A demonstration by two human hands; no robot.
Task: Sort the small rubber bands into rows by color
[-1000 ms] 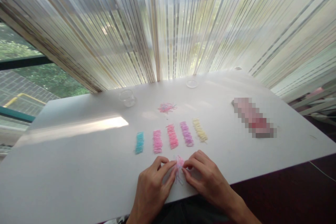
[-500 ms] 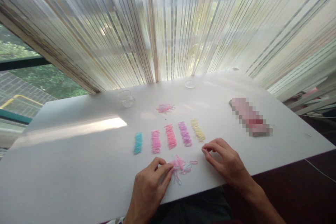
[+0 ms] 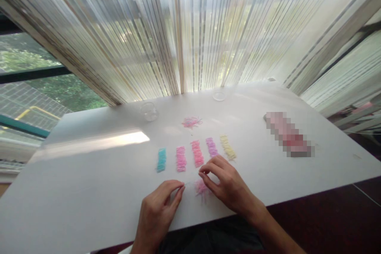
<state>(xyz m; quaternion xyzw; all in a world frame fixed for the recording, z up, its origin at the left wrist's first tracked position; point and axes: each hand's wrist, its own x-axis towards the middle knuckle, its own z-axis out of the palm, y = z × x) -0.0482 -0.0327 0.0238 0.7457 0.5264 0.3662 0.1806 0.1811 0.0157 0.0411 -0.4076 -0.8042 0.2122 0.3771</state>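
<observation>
Here, clear container stood on surface, contents indistinct | left fingers: pinched on pale band | right fingers: curled close over pink pile, contact and hold unclear

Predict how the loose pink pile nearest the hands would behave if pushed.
The pink pile would probably scatter rather than slide as one, since its thin pieces lie loosely jumbled. It is likely light, being slender strands, and unlikely to roll, lying low.

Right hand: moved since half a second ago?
Yes, leftward: the right hand's fingertips were by the yellow row's near end; now they're by the coral row's.
</observation>
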